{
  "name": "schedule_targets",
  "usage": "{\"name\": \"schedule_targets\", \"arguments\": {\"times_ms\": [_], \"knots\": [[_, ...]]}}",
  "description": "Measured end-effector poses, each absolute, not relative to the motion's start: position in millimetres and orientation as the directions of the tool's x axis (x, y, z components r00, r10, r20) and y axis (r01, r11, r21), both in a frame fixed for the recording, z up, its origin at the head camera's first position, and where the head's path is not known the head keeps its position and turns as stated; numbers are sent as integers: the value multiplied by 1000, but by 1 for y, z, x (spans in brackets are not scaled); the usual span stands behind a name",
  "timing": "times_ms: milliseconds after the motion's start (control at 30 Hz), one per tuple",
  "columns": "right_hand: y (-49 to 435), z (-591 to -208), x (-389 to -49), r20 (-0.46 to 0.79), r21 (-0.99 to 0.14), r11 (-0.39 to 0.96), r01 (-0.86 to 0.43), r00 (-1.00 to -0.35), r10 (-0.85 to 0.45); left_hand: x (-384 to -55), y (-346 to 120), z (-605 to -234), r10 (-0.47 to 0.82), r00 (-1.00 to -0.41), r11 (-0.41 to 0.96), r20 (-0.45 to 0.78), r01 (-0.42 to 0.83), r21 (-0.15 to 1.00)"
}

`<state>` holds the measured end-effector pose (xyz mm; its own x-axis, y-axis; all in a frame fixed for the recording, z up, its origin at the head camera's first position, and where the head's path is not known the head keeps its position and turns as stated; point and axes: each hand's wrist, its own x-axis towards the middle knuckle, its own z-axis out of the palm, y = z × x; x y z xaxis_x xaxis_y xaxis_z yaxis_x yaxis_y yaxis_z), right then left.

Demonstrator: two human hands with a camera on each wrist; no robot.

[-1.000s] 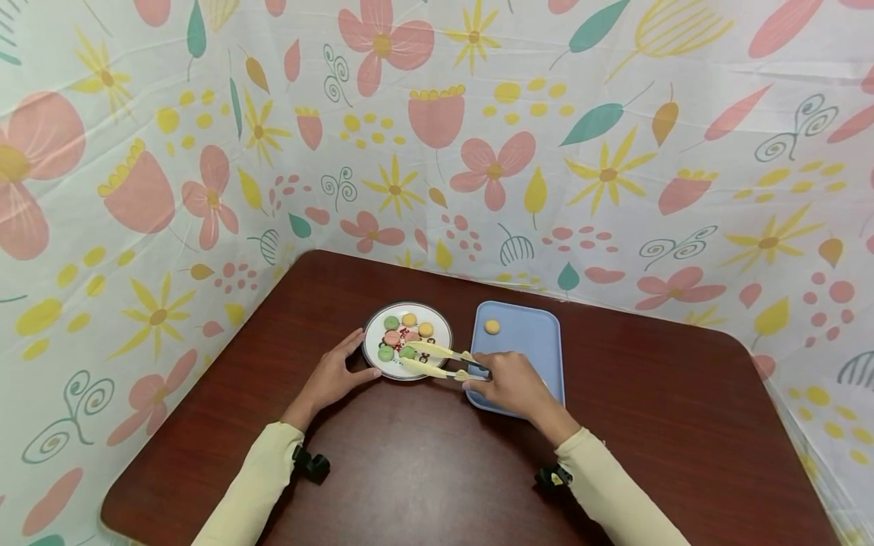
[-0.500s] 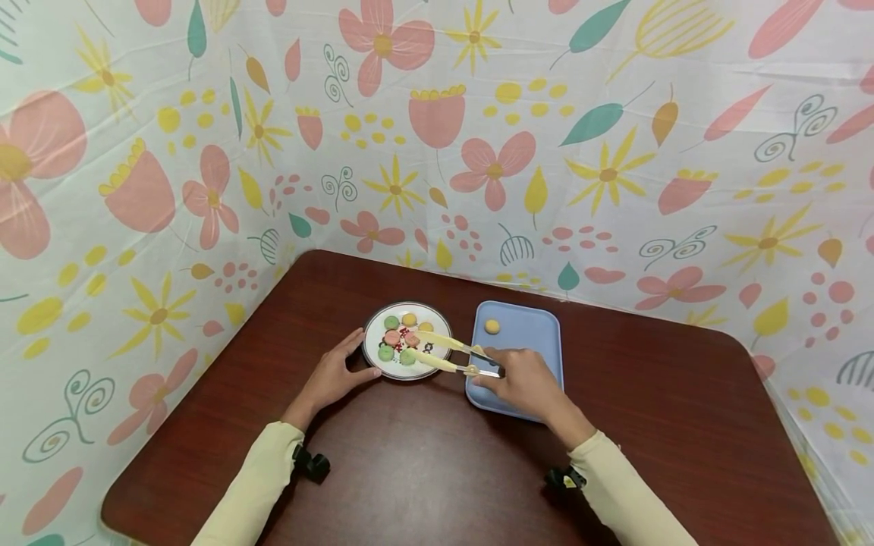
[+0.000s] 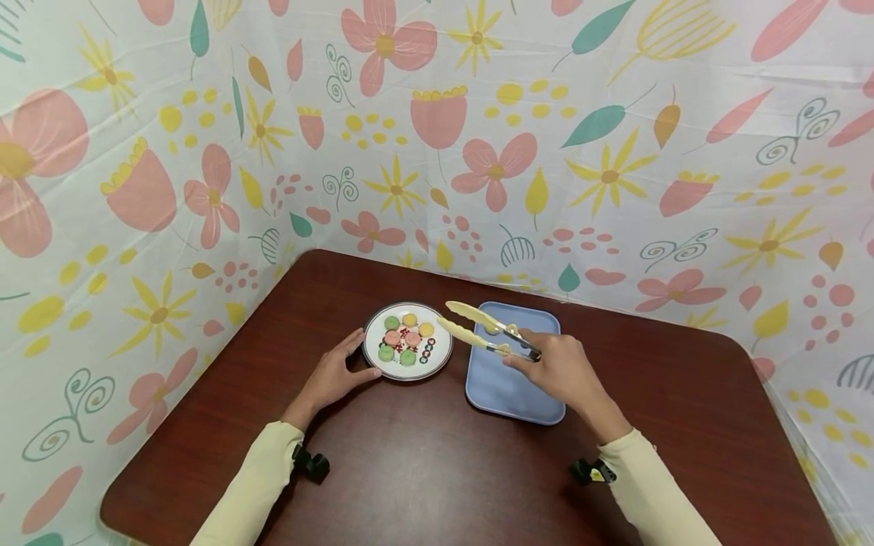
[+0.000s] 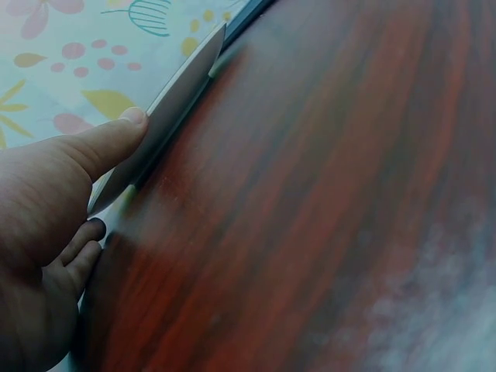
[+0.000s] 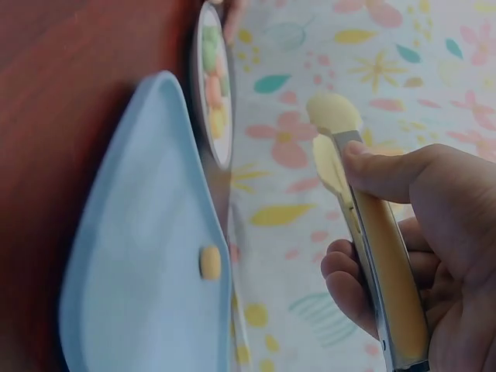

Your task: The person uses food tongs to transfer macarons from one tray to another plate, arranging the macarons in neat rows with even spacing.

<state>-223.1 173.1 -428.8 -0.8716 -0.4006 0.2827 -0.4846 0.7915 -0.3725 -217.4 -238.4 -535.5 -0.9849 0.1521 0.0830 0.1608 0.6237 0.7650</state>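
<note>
My left hand (image 3: 332, 381) rests at the left edge of a round white plate (image 3: 432, 366), thumb and straight fingers spread along its rim. Small green, pink and yellow macarons (image 3: 413, 340) are grouped on the plate. My right hand (image 3: 565, 368) holds a pair of tongs (image 3: 471, 312) with cream tips and metal handles. The tips stand apart with nothing between them, over the gap between the plate and a blue tray (image 3: 515, 390). One yellow macaron (image 5: 210, 263) sits on the tray, mostly covered by the tongs in the head view.
The dark reddish wooden table (image 3: 410, 470) carries the plate and the tray side by side. Behind it and to its left hangs a white cloth (image 3: 423, 189) printed with flowers and leaves. Black camera mounts (image 3: 315, 466) sit at both wrists.
My right hand has drawn the tongs back from over the plate, up and to the right toward the tray. The green macaron that was between the tips now lies uncovered. The left hand stays put.
</note>
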Motion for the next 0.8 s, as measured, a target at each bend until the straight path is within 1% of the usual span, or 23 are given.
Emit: {"name": "schedule_targets", "arguments": {"times_ms": [167, 367, 633, 800], "knots": [[188, -422, -227, 255, -361, 824, -438, -896, -364, -218, -238, -535, 152, -985, 622, 85, 162, 766], [205, -425, -233, 202, -346, 860, -376, -925, -323, -218, -238, -534, 153, -984, 619, 86, 163, 768], [223, -436, -239, 167, -332, 881, -337, -940, -297, -218, -239, -536, 154, -985, 619, 78, 158, 770], [230, -443, -242, 175, -317, 889, -330, -942, -287, -217, -239, -536, 152, -985, 618, 77, 156, 771]]}}
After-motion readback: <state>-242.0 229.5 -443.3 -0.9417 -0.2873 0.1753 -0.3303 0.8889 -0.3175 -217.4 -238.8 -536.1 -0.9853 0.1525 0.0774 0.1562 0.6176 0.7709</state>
